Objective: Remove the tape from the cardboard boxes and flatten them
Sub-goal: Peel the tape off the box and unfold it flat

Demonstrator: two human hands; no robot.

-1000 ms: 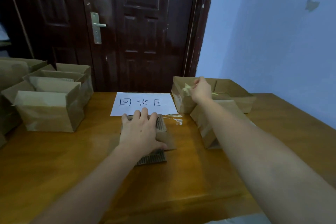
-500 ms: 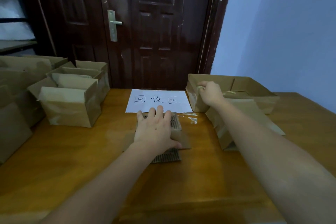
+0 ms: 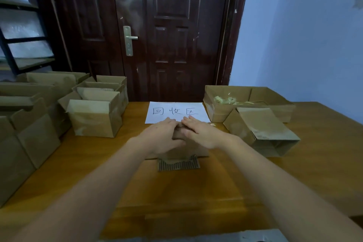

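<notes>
A flattened cardboard box [image 3: 179, 158] lies on the wooden table [image 3: 314, 163] in front of me, its torn corrugated edge towards me. My left hand [image 3: 163, 135] and my right hand [image 3: 202, 133] both rest flat on it side by side, fingers straight and pointing away from me. A wide open box [image 3: 275, 102] at the back right holds crumpled tape scraps [image 3: 225, 100]. A smaller box [image 3: 261, 129] lies on its side before it. Several open boxes [image 3: 94, 118] stand at the left.
A white paper sign [image 3: 176, 112] with handwritten characters lies just beyond my hands. A dark door [image 3: 167, 35] stands behind the table and a blue wall [image 3: 304, 45] is at the right. Shelving [image 3: 21, 35] is at the far left.
My right hand left the wide box at the back right and came down beside my left hand on the flattened box. The camera tilted up a little.
</notes>
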